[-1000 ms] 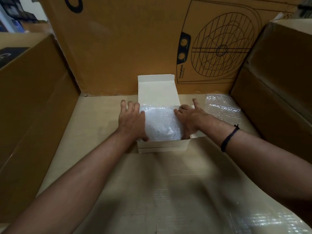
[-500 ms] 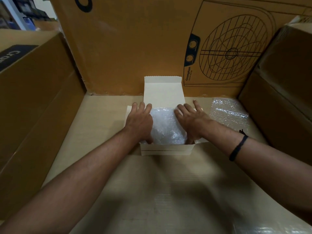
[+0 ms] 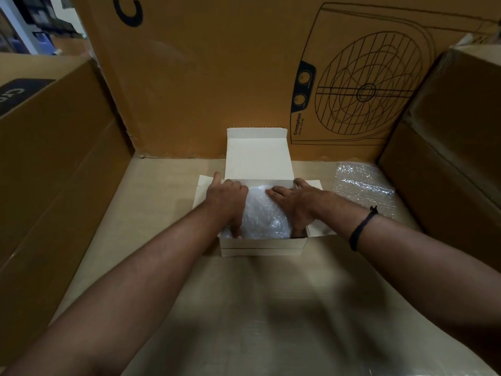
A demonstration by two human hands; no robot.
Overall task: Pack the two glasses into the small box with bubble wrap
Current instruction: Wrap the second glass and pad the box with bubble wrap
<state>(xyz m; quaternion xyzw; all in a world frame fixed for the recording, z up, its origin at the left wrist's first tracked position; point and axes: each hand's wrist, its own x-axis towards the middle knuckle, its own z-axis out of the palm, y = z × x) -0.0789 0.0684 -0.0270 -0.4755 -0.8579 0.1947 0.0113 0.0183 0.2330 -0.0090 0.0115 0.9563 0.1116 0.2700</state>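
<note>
The small white box (image 3: 263,248) sits in the middle of the cardboard floor, its lid (image 3: 259,156) standing upright at the back. A bubble wrap bundle (image 3: 267,213) fills the box; no glass shows through it. My left hand (image 3: 226,202) cups the bundle's left side, fingers bent over its far edge and thumb down along the box's left wall. My right hand (image 3: 295,202) lies on the bundle's right side with fingers straight across the top and thumb down inside the right wall.
A loose bubble wrap sheet (image 3: 363,185) lies flat to the right of the box. Large brown cartons wall the space: one at the left (image 3: 54,164), one at the right (image 3: 447,147), and a printed fan carton (image 3: 244,71) behind.
Both hands stay on the bundle in the box. My left fingers, straight before, have bent down over the bundle's far edge. The camera has moved closer.
</note>
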